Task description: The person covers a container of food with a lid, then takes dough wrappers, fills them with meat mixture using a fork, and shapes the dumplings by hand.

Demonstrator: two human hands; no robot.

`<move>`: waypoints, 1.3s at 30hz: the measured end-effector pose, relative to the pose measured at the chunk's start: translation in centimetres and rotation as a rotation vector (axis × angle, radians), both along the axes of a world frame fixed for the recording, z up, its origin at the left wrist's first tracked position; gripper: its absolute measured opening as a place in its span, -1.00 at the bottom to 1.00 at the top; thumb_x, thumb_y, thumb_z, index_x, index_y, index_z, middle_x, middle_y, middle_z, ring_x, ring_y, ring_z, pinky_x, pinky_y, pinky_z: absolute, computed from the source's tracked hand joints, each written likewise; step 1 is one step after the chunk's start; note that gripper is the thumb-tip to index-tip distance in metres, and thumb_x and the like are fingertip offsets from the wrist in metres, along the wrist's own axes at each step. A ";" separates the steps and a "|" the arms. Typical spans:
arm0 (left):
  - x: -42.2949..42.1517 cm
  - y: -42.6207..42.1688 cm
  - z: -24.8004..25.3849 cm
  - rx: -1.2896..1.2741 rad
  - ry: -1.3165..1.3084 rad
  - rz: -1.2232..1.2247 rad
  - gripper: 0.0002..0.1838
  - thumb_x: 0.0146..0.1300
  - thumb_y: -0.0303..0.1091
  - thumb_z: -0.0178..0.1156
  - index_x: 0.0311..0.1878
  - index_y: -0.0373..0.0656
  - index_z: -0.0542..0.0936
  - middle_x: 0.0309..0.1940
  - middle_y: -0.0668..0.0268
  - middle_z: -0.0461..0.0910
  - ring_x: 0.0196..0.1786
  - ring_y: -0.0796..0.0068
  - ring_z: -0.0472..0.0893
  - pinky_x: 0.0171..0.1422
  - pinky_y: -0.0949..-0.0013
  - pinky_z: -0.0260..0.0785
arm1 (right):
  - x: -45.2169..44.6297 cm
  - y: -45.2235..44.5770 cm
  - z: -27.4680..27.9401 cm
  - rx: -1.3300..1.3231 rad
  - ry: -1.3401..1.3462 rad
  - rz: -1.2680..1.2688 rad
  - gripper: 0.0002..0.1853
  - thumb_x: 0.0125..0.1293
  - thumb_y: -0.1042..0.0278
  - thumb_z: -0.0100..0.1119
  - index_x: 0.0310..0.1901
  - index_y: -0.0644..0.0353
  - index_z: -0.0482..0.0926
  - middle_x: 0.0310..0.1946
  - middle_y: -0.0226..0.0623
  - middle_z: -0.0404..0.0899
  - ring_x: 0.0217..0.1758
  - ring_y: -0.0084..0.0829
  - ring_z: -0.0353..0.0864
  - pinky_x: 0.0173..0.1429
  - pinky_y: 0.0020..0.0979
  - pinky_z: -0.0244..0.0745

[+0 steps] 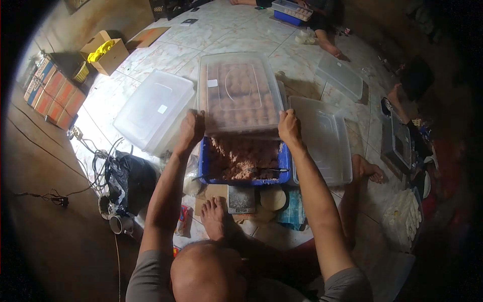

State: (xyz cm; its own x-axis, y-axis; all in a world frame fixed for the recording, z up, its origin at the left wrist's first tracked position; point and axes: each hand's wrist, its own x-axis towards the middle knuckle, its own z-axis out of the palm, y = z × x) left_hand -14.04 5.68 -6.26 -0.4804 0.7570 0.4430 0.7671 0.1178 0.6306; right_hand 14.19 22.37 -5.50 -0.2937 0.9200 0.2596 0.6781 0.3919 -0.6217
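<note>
A translucent plastic lid point(236, 85) with a small white label lies over rows of brownish balls point(246, 103), which show through it. My left hand point(192, 128) is closed on its near left corner. At the near right corner, my right hand point(290, 125) grips the same lid, fingers curled over the edge. Just below both hands sits a blue tub point(245, 181) holding a crumbly brown mixture point(236, 153). A thin dark-handled utensil point(266, 169) lies across the mixture. What supports the balls is partly hidden by the lid.
Translucent lids or trays lie at left point(146, 113) and right point(324, 146). A small scale point(241, 200) and a round bowl point(273, 199) stand before the tub. A black bag point(128, 176) and cables are at left. Another person's foot point(329, 45) shows beyond, near a blue container point(288, 18).
</note>
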 end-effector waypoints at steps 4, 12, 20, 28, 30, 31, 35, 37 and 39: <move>-1.0 0.6 -1.1 0.010 -0.092 -0.046 -0.65 0.48 -0.18 0.10 -0.22 -0.36 0.39 -0.41 -0.19 0.52 -0.29 -0.32 0.52 -0.18 -0.13 0.33 | -0.6 0.7 -2.1 -0.094 0.042 -0.109 -0.60 0.55 0.06 -0.06 -0.07 0.34 0.45 -0.16 0.29 0.62 -0.08 0.31 0.62 -0.02 0.08 0.51; -5.0 1.7 2.1 -0.346 -0.675 -0.255 -0.56 0.37 0.02 0.27 -0.14 -0.24 0.50 -0.49 0.34 0.50 -0.51 0.52 0.52 -0.46 0.36 0.35 | -1.1 -0.4 -6.9 -0.427 0.744 -0.247 -0.38 0.44 -0.32 0.04 0.03 0.19 0.40 -0.34 -0.20 0.59 -0.42 -0.29 0.65 -0.48 -0.26 0.59; -4.3 3.3 1.0 -0.198 -0.787 -0.215 -0.52 0.41 0.11 0.20 -0.32 -0.19 0.49 -0.57 0.43 0.39 -0.56 0.61 0.34 -0.48 0.40 0.18 | -5.7 -7.5 -0.9 -1.008 0.991 -0.138 -0.22 0.32 -0.15 0.32 0.32 0.18 0.16 -0.35 -0.28 0.57 -0.46 -0.48 0.62 -0.45 -0.42 0.59; 0.1 3.7 -0.1 0.001 -0.930 -0.222 -0.55 0.39 0.06 0.25 -0.31 -0.20 0.50 -0.54 0.42 0.41 -0.47 0.56 0.46 -0.39 0.41 0.31 | -4.4 -2.7 0.1 -0.685 0.997 -0.220 -0.73 0.30 0.24 0.23 -0.10 0.14 0.40 -0.48 -0.43 0.44 -0.53 -0.54 0.45 -0.44 -0.45 0.39; 2.5 3.3 0.1 0.052 -0.971 -0.241 -0.55 0.39 0.05 0.25 -0.28 -0.23 0.51 -0.52 0.37 0.45 -0.47 0.52 0.49 -0.37 0.39 0.37 | -3.5 -1.9 -0.2 -0.652 0.941 -0.181 -0.81 0.27 0.23 0.13 -0.25 0.15 0.44 -0.52 -0.41 0.44 -0.55 -0.53 0.44 -0.45 -0.43 0.34; 3.8 2.8 0.0 0.100 -1.018 -0.255 -0.54 0.39 0.04 0.25 -0.25 -0.26 0.53 -0.50 0.33 0.49 -0.48 0.47 0.53 -0.36 0.37 0.42 | -2.7 -1.6 -0.3 -0.644 0.945 -0.172 -0.81 0.27 0.23 0.13 -0.25 0.15 0.44 -0.52 -0.41 0.44 -0.55 -0.53 0.44 -0.45 -0.43 0.34; 1.6 2.2 0.2 -0.151 -0.957 -0.249 -0.46 0.35 0.11 0.28 -0.18 -0.32 0.53 -0.48 0.26 0.53 -0.46 0.41 0.58 -0.36 0.35 0.47 | -1.3 -0.7 -1.2 -0.609 0.900 -0.107 -0.77 0.29 0.16 0.10 -0.34 0.16 0.48 -0.61 -0.41 0.40 -0.60 -0.53 0.42 -0.48 -0.45 0.33; -0.4 3.3 0.8 -0.171 -0.896 -0.143 -0.27 0.29 0.26 0.29 0.01 -0.36 0.46 -0.33 0.19 0.53 -0.39 0.39 0.57 -0.27 0.27 0.52 | -0.6 0.0 -0.7 -0.684 0.826 -0.098 -0.74 0.30 0.11 0.11 -0.33 0.16 0.50 -0.64 -0.40 0.40 -0.64 -0.53 0.39 -0.54 -0.45 0.31; -2.5 4.6 0.7 -0.013 -0.804 0.040 -0.16 0.26 0.29 0.30 0.19 -0.36 0.37 -0.25 0.11 0.56 -0.34 0.34 0.59 -0.25 0.25 0.53 | -0.4 0.1 -0.2 -0.733 0.813 -0.088 -0.72 0.30 0.08 0.12 -0.34 0.15 0.50 -0.64 -0.39 0.40 -0.66 -0.54 0.37 -0.57 -0.46 0.35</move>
